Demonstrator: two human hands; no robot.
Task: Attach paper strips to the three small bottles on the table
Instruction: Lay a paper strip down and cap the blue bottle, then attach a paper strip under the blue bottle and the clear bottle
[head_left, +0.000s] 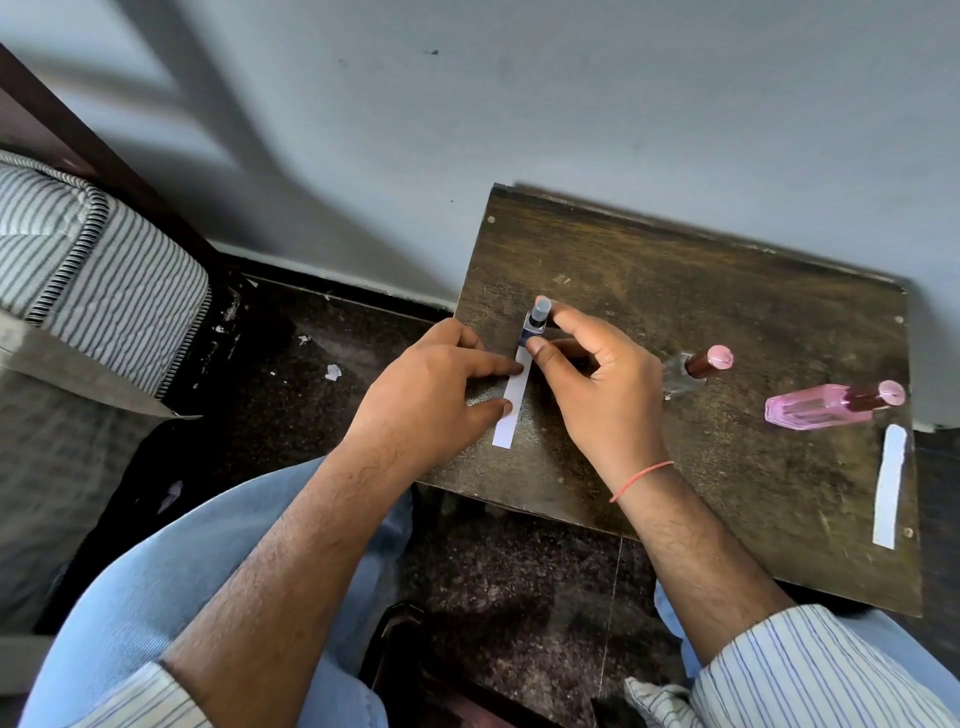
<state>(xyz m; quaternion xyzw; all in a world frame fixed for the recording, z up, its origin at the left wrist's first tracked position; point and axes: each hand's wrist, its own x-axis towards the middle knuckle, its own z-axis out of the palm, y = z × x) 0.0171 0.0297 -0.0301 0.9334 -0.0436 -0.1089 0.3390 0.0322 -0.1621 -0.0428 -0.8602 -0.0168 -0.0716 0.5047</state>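
Observation:
A small blue bottle (535, 325) with a grey cap stands near the left edge of the dark wooden table (727, 312). My right hand (592, 384) grips it with thumb and fingers. A white paper strip (514, 405) runs from the bottle's base toward me, and my left hand (436, 395) presses the strip with its fingertips. A clear bottle (691, 371) with a dark red cap stands just right of my right hand. A pink bottle (826, 408) lies on its side further right. A second white strip (889, 486) lies near the table's right edge.
The table stands against a grey wall (519, 130). A striped mattress (104, 270) is at the left. The dark floor (311, 364) holds small scraps of paper. My knees in blue jeans (182, 597) are below the table's front edge.

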